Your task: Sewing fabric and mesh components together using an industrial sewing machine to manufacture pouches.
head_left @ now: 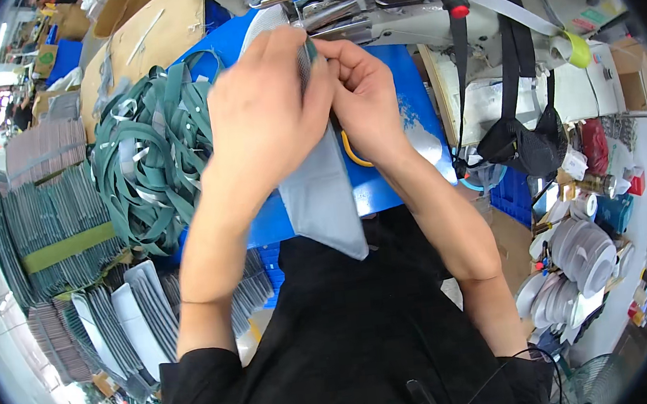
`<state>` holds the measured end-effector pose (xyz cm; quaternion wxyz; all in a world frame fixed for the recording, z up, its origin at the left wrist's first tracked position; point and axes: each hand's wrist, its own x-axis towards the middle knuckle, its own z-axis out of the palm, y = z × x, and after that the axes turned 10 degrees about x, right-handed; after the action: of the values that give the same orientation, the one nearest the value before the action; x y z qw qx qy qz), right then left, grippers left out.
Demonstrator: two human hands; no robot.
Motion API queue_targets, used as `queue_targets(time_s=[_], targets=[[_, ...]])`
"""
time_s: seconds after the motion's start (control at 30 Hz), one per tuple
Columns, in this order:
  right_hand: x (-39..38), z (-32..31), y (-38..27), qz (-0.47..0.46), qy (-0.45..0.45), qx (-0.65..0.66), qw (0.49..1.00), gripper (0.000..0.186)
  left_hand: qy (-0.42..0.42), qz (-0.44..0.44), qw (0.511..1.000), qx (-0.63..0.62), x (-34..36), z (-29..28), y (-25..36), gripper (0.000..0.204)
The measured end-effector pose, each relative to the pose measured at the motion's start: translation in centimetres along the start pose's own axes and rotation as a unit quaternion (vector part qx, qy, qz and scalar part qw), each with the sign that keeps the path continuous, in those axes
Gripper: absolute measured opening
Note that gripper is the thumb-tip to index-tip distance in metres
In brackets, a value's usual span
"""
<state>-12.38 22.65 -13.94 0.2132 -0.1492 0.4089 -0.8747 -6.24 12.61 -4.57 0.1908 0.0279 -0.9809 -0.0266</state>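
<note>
A long, pale grey fabric piece [321, 194] lies across the blue tabletop [413, 84], its pointed lower end hanging over the front edge. Its far end reaches the foot of a sewing machine [407, 19]. My left hand [264, 110] lies over the piece near the foot, thumb and fingers closed on its edge. Just right of it, my right hand [364, 93] pinches the same edge, where a bit of dark green fabric shows between the hands. The fingertips partly hide each other. Below my right hand, a yellow loop [354, 151] peeks out from beside the grey piece.
A tangled heap of green straps [152, 156] sits left of my left arm. Bundled stacks of flat fabric pieces [61, 227] stand farther left. Black straps [511, 90] hang at the right, with reels of grey tape [582, 255] lower down. A tan board [145, 44] lies far left.
</note>
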Motion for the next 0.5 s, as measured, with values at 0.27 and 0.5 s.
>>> queue_targets(time_s=[0.27, 0.5], targets=[[-5.4, -1.1, -1.4, 0.075, -0.036, 0.024, 0.996, 0.033, 0.040, 0.055, 0.997, -0.040, -15.3, 2.8, -0.3, 0.090], [-11.4, -1.9, -3.8, 0.102, -0.017, -0.017, 0.994, 0.034, -0.103, 0.210, 0.964, 0.124, -12.9, -6.8, -0.9, 0.078]])
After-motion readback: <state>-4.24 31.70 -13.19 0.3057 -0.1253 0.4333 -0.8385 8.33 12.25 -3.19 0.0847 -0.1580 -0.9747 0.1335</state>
